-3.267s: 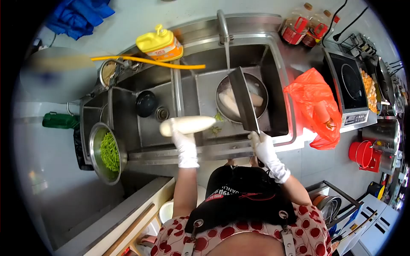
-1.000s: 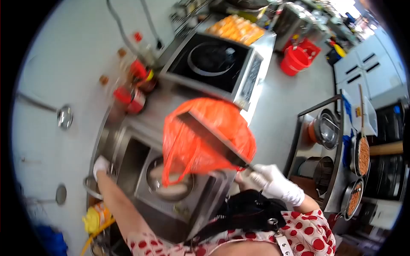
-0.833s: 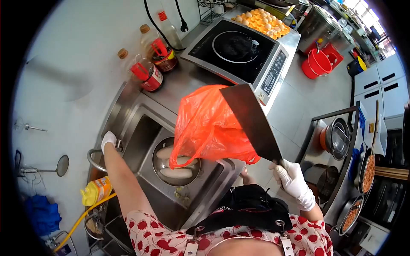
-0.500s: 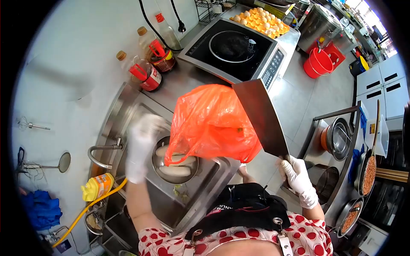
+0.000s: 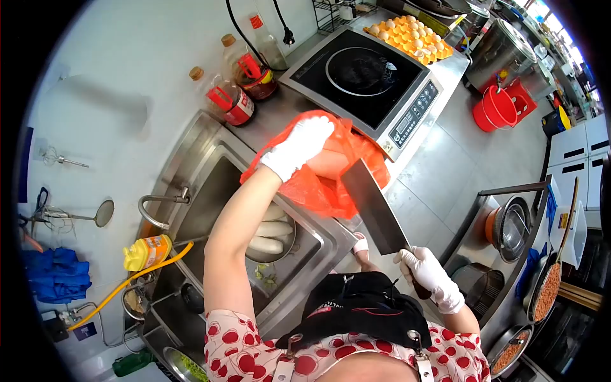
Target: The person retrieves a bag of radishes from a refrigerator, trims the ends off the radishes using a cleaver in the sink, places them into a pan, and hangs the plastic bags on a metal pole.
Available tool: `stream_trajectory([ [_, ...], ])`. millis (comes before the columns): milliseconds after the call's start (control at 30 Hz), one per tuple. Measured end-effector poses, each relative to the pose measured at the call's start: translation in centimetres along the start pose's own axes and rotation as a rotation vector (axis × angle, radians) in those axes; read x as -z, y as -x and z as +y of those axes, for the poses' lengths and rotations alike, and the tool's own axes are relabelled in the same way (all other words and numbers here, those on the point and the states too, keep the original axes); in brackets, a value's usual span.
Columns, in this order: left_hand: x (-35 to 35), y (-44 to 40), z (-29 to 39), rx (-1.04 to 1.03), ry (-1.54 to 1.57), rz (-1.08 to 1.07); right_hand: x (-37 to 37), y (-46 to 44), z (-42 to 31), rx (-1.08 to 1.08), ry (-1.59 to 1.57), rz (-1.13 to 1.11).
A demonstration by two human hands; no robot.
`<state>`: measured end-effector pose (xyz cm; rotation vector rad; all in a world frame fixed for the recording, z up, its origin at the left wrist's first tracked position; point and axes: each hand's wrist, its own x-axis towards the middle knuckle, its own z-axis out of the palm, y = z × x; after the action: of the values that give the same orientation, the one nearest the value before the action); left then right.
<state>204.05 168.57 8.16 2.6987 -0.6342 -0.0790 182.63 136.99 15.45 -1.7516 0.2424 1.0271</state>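
Observation:
In a white glove, my left hand [image 5: 302, 145] is closed on the upper part of a red plastic bag [image 5: 324, 196] at the sink's edge beside the counter. The bag's contents are hidden. My gloved right hand [image 5: 425, 272] grips the handle of a broad cleaver [image 5: 377, 207], whose blade points up and away, its far end overlapping the bag in view. Several long, white, radish-like vegetables [image 5: 266, 244] lie in a round metal bowl [image 5: 293, 239] in the sink [image 5: 328, 245], partly covered by my left forearm.
An induction cooker [image 5: 359, 73] stands on the counter, with a tray of eggs [image 5: 414, 38] behind it. Bottles of dark sauce [image 5: 237, 109] line the wall. A faucet [image 5: 146, 213] and yellow bottle [image 5: 146, 253] are left; a metal shelf [image 5: 509, 219] with pans stands right.
My left hand has moved from over the sink up and right onto the bag, which now looks lower and more bunched. The cleaver has shifted slightly down and left.

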Motion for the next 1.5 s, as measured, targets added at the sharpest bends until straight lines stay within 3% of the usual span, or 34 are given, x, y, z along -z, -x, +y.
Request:
stream_trajectory([
  [67,-1.4,0.8,0.7,0.2,0.386,-0.081,0.5,-0.7,1.8,-0.026,-0.116,0.06],
  [100,-2.5,2.0,1.5,0.237,0.525,-0.002,0.8,-0.9,2.5,-0.041,-0.176,0.089],
  [167,0.7,2.1,5.4,0.211,0.441,-0.341,1.7,-1.1,3.3,-0.089,-0.193,0.123],
  [233,-4.6,2.3,5.4,0.47,0.894,-0.215,2.3,-1.5,4.5,-0.095,-0.202,0.157],
  [300,-12.8,2.2,1.1,0.036,0.257,-0.088,2.6,-1.6,4.6,-0.097,-0.184,0.153],
  [367,-10.3,2.9,4.4,-0.327,-0.403,0.077,2.7,-1.6,4.8,-0.1,-0.176,0.148],
  [433,-12.5,1.2,3.9,0.23,0.356,-0.071,2.8,-1.9,5.1,-0.097,-0.184,0.152],
  [500,-11.8,2.1,4.6,0.359,0.667,-0.142,2.9,-2.1,5.9,-0.088,-0.163,0.169],
  [533,-9.5,1.5,5.8,0.147,-0.082,-0.4,3.0,-2.1,5.9,-0.084,-0.162,0.168],
  [767,-8.7,4.8,3.5,0.035,-0.084,-0.093,3.4,-1.2,5.7,-0.065,-0.257,0.126],
  [800,-8.5,5.1,2.3,0.096,-0.043,-0.208,3.6,-1.1,5.5,-0.057,-0.276,0.117],
  [900,-2.6,5.5,5.0,0.182,0.469,-0.161,4.0,-1.2,4.7,-0.017,-0.173,0.109],
  [1167,3.1,7.1,7.2,0.085,0.923,0.252,2.1,-5.7,6.7,-0.052,-0.097,0.131],
  [1300,4.8,7.3,7.9,-0.024,1.482,0.527,1.3,-6.7,7.2,-0.056,-0.103,0.155],
  [1500,11.9,11.9,11.1,-0.065,1.697,0.843,1.7,-4.4,6.5,-0.002,0.025,0.283],
])
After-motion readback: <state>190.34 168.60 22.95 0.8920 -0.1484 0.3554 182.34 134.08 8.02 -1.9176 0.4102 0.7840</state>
